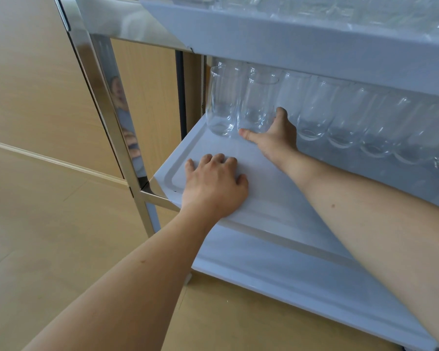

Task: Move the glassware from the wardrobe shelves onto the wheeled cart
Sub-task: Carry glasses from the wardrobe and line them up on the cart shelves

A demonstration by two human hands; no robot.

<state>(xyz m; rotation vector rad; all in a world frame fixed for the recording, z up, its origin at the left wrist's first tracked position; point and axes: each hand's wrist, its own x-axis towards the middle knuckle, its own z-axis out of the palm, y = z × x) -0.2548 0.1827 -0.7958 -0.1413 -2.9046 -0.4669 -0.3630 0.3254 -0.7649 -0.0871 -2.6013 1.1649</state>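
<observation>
The view looks down at the middle shelf (pixel 238 158) of a wheeled cart (pixel 117 115) with a shiny steel frame and pale grey-white trays. The right hand (pixel 274 135) reaches far in under the upper tray (pixel 289 44) and holds a clear stemless glass (pixel 257 105) near its base, thumb stretched along the front of the foot and fingers wrapped behind it; the glass stands upright on the shelf, touching or just beside a second like glass (pixel 222 102) at the shelf's left rear corner. More glasses stand behind these two, partly hidden. To the right a row of glasses (pixel 345 115) of the same rounded shape runs along the back of the shelf, each just beside the next, the farthest ones blurred at the picture's edge. The left hand (pixel 213 186) lies palm down on the bare front part of the shelf near its left corner, fingers loosely bent and holding nothing. On the upper tray further glassware (pixel 314 8) shows only as faint blurred shapes. A lower tray (pixel 289 269) sits beneath, above a light wood floor (pixel 36 224). Behind the cart stands a wood-toned panel (pixel 147 97), and the steel upright mirrors the person dimly.
</observation>
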